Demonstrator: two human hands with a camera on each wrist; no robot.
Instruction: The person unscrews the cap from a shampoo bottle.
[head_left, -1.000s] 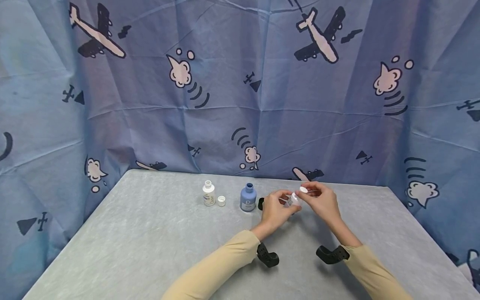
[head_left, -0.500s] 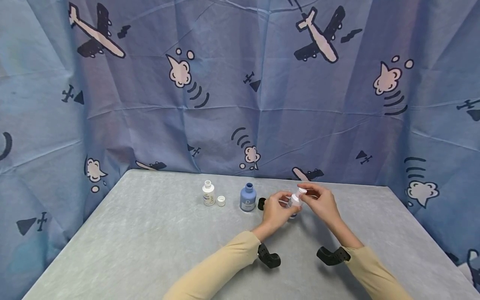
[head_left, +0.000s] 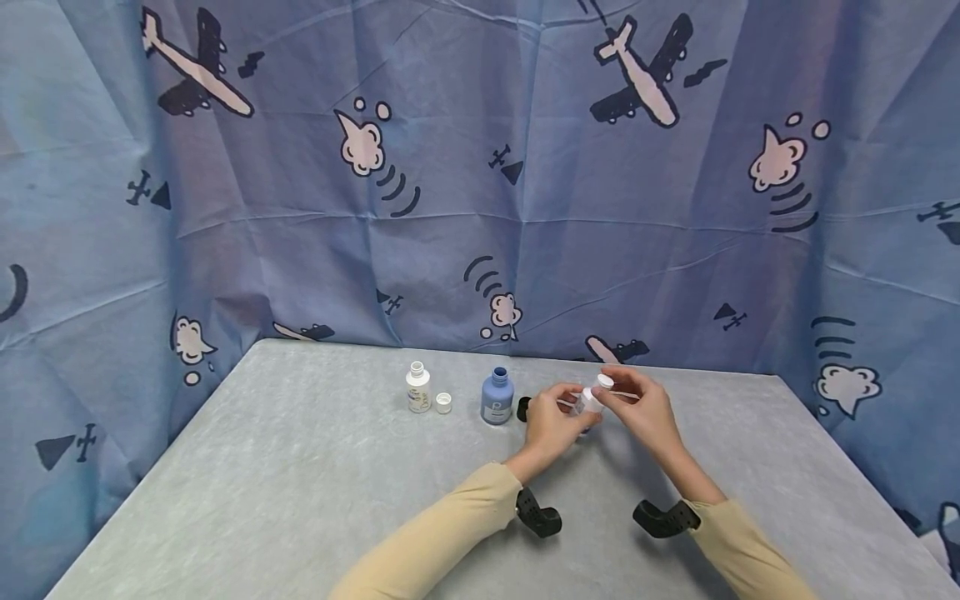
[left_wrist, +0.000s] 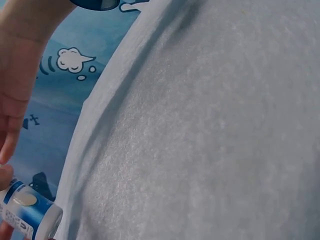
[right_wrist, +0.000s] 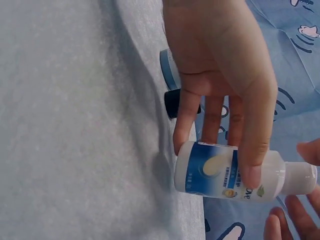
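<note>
My left hand point(head_left: 551, 425) holds a small white bottle point(right_wrist: 220, 171) with a blue label by its body, thumb on one side and fingers on the other. In the head view it is held tilted, top toward the right. My right hand point(head_left: 647, 412) pinches the white cap point(right_wrist: 300, 178) at the bottle's mouth; in the right wrist view cap and bottle meet. How tightly the cap sits cannot be told. The left wrist view shows the bottle's base end point(left_wrist: 49, 222) at the lower left corner.
A blue bottle point(head_left: 497, 398) without a cap stands left of my hands, a black cap point(head_left: 523, 408) beside it. Farther left is an uncapped white bottle point(head_left: 418, 388) next to its loose white cap point(head_left: 443, 403). A patterned blue curtain point(head_left: 450, 167) hangs behind the grey table point(head_left: 315, 483).
The bottle has tilted slightly in my left hand, and my right fingers have shifted a little on the cap. Both arms stay in nearly the same place; the other bottles have not moved.
</note>
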